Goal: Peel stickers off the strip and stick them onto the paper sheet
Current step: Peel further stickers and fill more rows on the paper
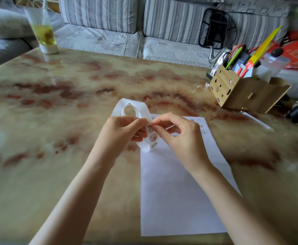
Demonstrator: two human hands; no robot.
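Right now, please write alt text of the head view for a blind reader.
Two bare hands hold a looped sticker strip above a white paper sheet on a marble-patterned table; the right hand pinches at a sticker while the left hand grips the strip.

The table (pixel 59 106) has a glossy, polished stone-like top, veined beige and rust, mirroring the cup at its 11 o'clock corner. That cup (pixel 44 30) looks like clear, smooth plastic with a white base. The paper sheet (pixel 176 200) is matt white and smooth. The strip (pixel 145 147), curling at 12 o'clock of the sheet, is thin, slightly shiny, translucent white backing paper with printed stickers. At 2 o'clock the organiser box (pixel 240 92) is pale, unvarnished wood, matt. Behind it a kettle (pixel 217 61) shows bright reflective metal. The sofa (pixel 98 20) is striped, quilted cloth, soft and dull.
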